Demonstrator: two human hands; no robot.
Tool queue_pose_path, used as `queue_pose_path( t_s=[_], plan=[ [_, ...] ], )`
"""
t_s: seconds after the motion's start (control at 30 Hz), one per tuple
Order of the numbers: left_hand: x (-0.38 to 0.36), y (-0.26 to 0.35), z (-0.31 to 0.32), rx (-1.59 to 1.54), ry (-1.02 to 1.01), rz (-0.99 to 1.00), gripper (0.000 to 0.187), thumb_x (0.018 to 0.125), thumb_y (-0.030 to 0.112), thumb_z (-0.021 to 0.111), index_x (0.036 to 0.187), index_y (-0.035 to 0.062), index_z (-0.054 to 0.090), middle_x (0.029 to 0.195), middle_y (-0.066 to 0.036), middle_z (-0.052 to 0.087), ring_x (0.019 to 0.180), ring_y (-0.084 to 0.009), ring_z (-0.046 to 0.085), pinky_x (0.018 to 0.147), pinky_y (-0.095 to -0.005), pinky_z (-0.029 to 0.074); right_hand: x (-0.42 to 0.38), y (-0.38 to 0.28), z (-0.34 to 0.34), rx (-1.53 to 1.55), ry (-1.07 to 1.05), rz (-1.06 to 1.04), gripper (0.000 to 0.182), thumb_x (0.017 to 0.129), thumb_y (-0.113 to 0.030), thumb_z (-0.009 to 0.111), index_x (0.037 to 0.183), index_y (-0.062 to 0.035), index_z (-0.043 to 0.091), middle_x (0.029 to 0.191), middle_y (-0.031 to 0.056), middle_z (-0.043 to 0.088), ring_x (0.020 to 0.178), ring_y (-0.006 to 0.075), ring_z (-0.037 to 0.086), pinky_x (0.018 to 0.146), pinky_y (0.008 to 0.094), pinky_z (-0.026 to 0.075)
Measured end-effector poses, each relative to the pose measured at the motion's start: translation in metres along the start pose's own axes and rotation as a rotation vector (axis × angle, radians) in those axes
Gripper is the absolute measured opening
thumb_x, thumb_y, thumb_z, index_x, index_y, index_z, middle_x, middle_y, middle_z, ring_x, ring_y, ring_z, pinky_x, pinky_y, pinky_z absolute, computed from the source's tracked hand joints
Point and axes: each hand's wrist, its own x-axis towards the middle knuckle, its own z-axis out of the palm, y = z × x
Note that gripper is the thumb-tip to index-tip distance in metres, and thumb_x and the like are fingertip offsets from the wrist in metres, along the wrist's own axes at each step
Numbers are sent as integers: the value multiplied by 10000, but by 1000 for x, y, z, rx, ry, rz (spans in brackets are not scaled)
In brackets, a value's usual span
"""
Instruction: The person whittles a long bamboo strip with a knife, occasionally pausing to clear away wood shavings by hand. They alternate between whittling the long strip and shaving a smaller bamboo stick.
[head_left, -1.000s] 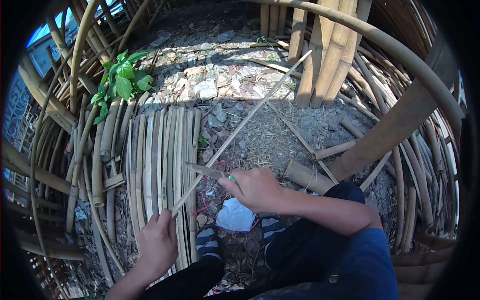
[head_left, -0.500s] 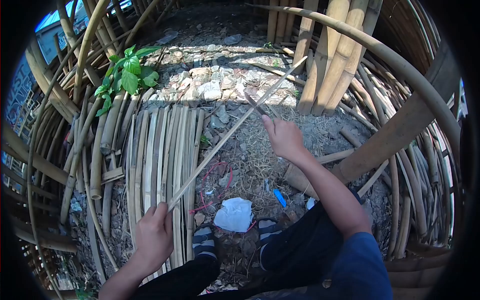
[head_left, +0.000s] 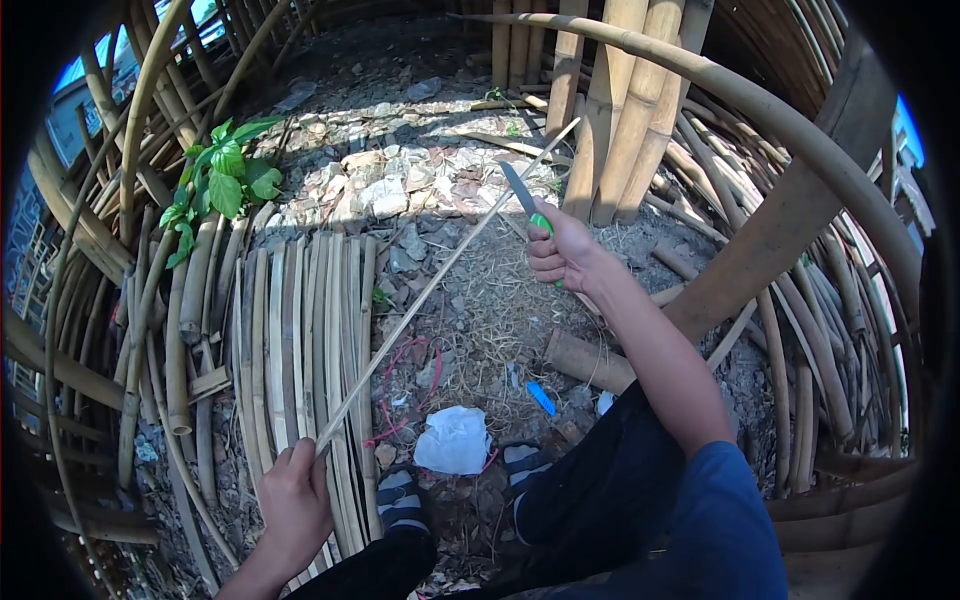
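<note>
My left hand (head_left: pixel 296 500) grips the near end of a long, thin bamboo strip (head_left: pixel 420 305), which slants up and away to the right. Closed around the green handle of a knife (head_left: pixel 519 187) is my right hand (head_left: pixel 568 250), out ahead near the strip's far part. The knife's blade points up and to the left, and its tip overlaps the area just beside the strip. Below the strip, to the left, lies a row of split bamboo slats (head_left: pixel 300 340) side by side on the ground.
A white plastic bag (head_left: pixel 453 440) lies by my sandalled feet, with a pink string (head_left: pixel 437 365) and a blue object (head_left: pixel 541 398) nearby. A leafy plant (head_left: pixel 225 172) grows at left. Thick bamboo poles (head_left: pixel 640 110) stand ahead, and a curved pole (head_left: pixel 760 100) arches across the right.
My right hand has turned, so the green handle and the blade's flat side now show. The blade has come off the strip. My left hand has shifted slightly down and left with the strip.
</note>
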Motion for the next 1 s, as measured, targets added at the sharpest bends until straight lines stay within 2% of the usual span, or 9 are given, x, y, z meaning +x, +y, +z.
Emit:
queue_pose_path(
  t_s=[0.13,0.2,0.4,0.47,0.57,0.73,0.77,0.83,1.0],
  plan=[
    [1,0,2,-14,2,6,225,947,24,594,777,-44,463,631,-239,480,539,-414,485,518,-465,358,6,13,-5,-277,194,-293,563,1036,-569,394,679,-133,400,489,-8,317,382,115,253,365,333,212],
    [2,2,2,-5,12,-1,226,952,27,592,781,-43,463,623,-236,477,528,-409,480,515,-462,356,2,43,14,-1134,381,-920,610,1035,-538,414,693,-43,517,510,137,471,406,262,455,450,460,375],
    [0,5,-6,7,-39,-34,169,944,27,584,813,-23,491,686,-248,534,608,-459,552,535,-511,395,-31,51,44,-1515,226,-894,639,1042,-506,393,749,9,635,638,248,598,689,458,634,652,550,470],
    [-1,7,-11,1,-60,-38,176,947,33,585,810,-24,491,688,-250,536,604,-458,553,535,-510,396,-1,19,1,-1386,647,-777,621,1042,-491,397,745,-1,634,626,232,604,671,451,640,644,544,483],
    [3,7,-8,-37,-50,-40,184,948,36,588,806,-27,490,688,-252,536,600,-458,551,535,-507,396,13,21,-1,-1452,716,-846,588,1033,-493,424,770,-4,620,618,211,612,629,438,631,632,545,490],
    [0,6,-5,-46,-60,-37,183,944,24,592,805,-30,487,681,-247,529,590,-456,544,534,-503,394,-26,63,50,-1740,85,-1144,563,1027,-495,444,800,-9,614,628,203,624,586,441,623,563,539,486],
    [-1,4,-6,-37,-67,-40,183,944,24,592,805,-30,487,681,-247,529,590,-456,544,534,-503,394,-20,54,38,-1701,239,-1210,596,1030,-499,432,769,1,625,656,195,649,562,457,611,525,531,478],
    [-7,-2,-9,6,-60,-43,173,945,21,591,813,-27,490,673,-239,524,593,-456,547,533,-507,391,26,1,-34,-1460,846,-605,636,1032,-512,413,755,9,650,701,205,668,622,455,629,589,547,496],
    [-3,-3,-7,2,-24,-62,154,941,16,589,829,-24,492,679,-237,524,600,-457,551,536,-519,391,-13,-1,-25,-1307,793,-676,647,1047,-490,379,789,29,665,727,273,637,764,448,652,705,549,470]
  ],
)
